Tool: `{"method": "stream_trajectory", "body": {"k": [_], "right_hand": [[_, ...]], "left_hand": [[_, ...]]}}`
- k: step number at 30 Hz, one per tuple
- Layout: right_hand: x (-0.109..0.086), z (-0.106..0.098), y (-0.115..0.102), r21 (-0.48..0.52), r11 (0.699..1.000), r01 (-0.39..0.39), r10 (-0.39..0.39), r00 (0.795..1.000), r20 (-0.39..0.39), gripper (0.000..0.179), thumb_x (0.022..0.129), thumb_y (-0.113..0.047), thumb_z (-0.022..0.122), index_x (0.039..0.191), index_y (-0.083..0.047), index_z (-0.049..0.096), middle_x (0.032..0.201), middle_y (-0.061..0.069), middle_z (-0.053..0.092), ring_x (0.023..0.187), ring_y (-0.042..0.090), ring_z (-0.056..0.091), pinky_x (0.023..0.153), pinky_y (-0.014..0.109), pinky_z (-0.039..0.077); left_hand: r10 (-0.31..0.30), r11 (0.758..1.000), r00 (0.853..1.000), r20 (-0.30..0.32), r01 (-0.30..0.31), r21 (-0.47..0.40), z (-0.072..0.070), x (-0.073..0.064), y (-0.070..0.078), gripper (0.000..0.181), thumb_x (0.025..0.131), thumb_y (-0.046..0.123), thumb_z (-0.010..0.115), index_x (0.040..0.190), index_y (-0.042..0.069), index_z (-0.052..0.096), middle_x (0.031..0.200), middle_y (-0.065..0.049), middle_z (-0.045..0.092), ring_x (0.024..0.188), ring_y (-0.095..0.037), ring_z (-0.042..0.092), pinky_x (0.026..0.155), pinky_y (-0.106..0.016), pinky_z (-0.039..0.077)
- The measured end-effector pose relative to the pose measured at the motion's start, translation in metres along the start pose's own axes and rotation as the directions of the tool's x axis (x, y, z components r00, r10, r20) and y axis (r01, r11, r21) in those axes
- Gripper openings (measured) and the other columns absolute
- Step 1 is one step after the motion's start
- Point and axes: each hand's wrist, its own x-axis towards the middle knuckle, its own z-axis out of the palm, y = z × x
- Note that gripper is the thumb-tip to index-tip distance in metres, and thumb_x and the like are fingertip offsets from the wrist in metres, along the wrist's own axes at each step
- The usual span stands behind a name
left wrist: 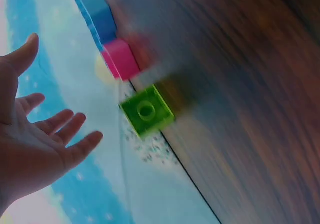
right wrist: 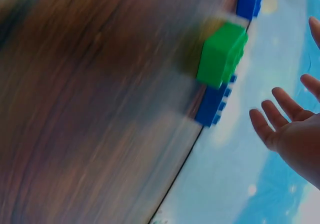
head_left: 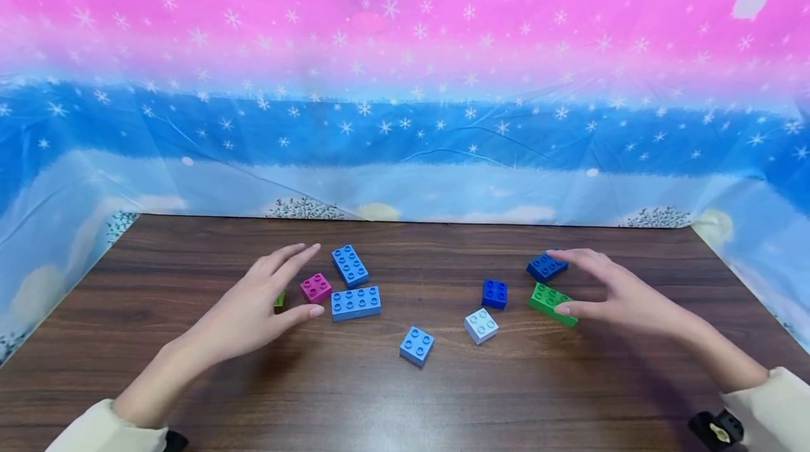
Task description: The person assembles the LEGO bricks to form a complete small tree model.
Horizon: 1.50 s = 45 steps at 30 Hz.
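The left hand hovers with fingers spread and holds nothing, above a small lime brick that it half hides, left of the tabletop's middle. Just right lie a pink brick and 2 light-blue 8-stud bricks, one long axis running toward the far edge, the other along the near edge. The right hand, also spread and empty, hovers over a green brick angled toward the right near corner, beside a dark-blue brick. These look light, rigid and smooth; pinching the short side walls should suit best.
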Motion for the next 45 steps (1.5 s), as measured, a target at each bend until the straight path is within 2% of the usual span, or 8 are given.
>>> {"method": "stream_trajectory", "body": {"k": [7, 12, 17, 20, 25, 31, 37, 45], "right_hand": [[0.009, 0.015, -0.018, 0.092, 0.994, 0.057, -0.064, 0.995, 0.075, 0.063, 0.082, -0.032, 0.068, 0.136, -0.016, 0.041, 0.129, 0.008, 0.046, 0.109, 0.026, 0.050, 0.083, 0.043, 0.047], [0.016, 0.026, -0.027, 0.128, 0.989, 0.081, -0.098, 0.986, 0.134, 0.061, 0.083, -0.035, 0.066, 0.135, -0.015, 0.041, 0.121, 0.005, 0.050, 0.097, 0.019, 0.053, 0.076, 0.037, 0.048], [0.022, 0.039, -0.034, 0.202, 0.973, 0.110, -0.147, 0.973, 0.178, 0.061, 0.083, -0.033, 0.066, 0.134, -0.008, 0.043, 0.109, 0.005, 0.051, 0.090, 0.018, 0.052, 0.073, 0.030, 0.050], [0.025, 0.046, -0.037, 0.225, 0.965, 0.136, -0.180, 0.965, 0.191, 0.061, 0.083, -0.031, 0.067, 0.133, -0.005, 0.044, 0.109, 0.007, 0.051, 0.090, 0.018, 0.052, 0.073, 0.028, 0.050], [0.030, 0.054, -0.041, 0.240, 0.964, 0.110, -0.165, 0.960, 0.226, 0.058, 0.083, -0.028, 0.067, 0.133, -0.008, 0.044, 0.115, 0.005, 0.049, 0.090, 0.017, 0.051, 0.073, 0.027, 0.050], [0.035, 0.059, -0.047, 0.231, 0.968, 0.099, -0.158, 0.955, 0.251, 0.054, 0.084, -0.023, 0.067, 0.131, -0.007, 0.046, 0.112, 0.003, 0.050, 0.087, 0.015, 0.051, 0.071, 0.025, 0.050], [0.038, 0.063, -0.049, 0.241, 0.967, 0.088, -0.151, 0.955, 0.256, 0.050, 0.085, -0.019, 0.066, 0.130, -0.008, 0.047, 0.111, 0.002, 0.049, 0.082, 0.016, 0.051, 0.068, 0.025, 0.049], [0.039, 0.064, -0.050, 0.196, 0.978, 0.075, -0.126, 0.956, 0.264, 0.045, 0.084, -0.005, 0.064, 0.127, -0.009, 0.050, 0.114, 0.003, 0.048, 0.081, 0.012, 0.050, 0.068, 0.024, 0.048]], "left_hand": [[0.075, 0.994, 0.996, 0.045, -0.071, -0.079, 0.013, 0.008, 0.021, 0.067, 0.084, 0.034, 0.066, 0.141, 0.014, 0.035, 0.137, -0.015, 0.039, 0.124, -0.034, 0.036, 0.093, -0.053, 0.037], [0.146, 0.981, 0.984, 0.097, -0.132, -0.145, 0.022, 0.014, 0.035, 0.063, 0.086, 0.035, 0.063, 0.139, 0.013, 0.037, 0.136, -0.013, 0.041, 0.122, -0.031, 0.040, 0.092, -0.050, 0.039], [0.194, 0.966, 0.967, 0.167, -0.159, -0.204, 0.032, 0.021, 0.045, 0.060, 0.086, 0.029, 0.064, 0.138, 0.011, 0.039, 0.132, -0.010, 0.045, 0.113, -0.025, 0.050, 0.090, -0.045, 0.042], [0.233, 0.957, 0.953, 0.195, -0.189, -0.222, 0.039, 0.024, 0.049, 0.058, 0.085, 0.026, 0.065, 0.136, 0.010, 0.041, 0.129, -0.008, 0.048, 0.102, -0.020, 0.055, 0.085, -0.039, 0.045], [0.304, 0.938, 0.930, 0.208, -0.254, -0.237, 0.050, 0.030, 0.054, 0.056, 0.083, 0.020, 0.068, 0.132, 0.006, 0.046, 0.122, -0.008, 0.053, 0.088, -0.013, 0.056, 0.079, -0.031, 0.046], [0.323, 0.930, 0.912, 0.252, -0.258, -0.261, 0.058, 0.034, 0.056, 0.054, 0.083, 0.019, 0.067, 0.131, 0.004, 0.047, 0.119, -0.009, 0.054, 0.089, -0.013, 0.057, 0.081, -0.029, 0.046], [0.313, 0.937, 0.903, 0.294, -0.242, -0.251, 0.062, 0.036, 0.058, 0.052, 0.084, 0.020, 0.066, 0.130, 0.005, 0.048, 0.121, -0.006, 0.054, 0.094, -0.012, 0.057, 0.083, -0.029, 0.046], [0.338, 0.928, 0.895, 0.290, -0.266, -0.262, 0.068, 0.041, 0.059, 0.046, 0.085, 0.014, 0.065, 0.127, 0.004, 0.051, 0.116, -0.006, 0.056, 0.096, -0.014, 0.057, 0.082, -0.027, 0.046]]}}
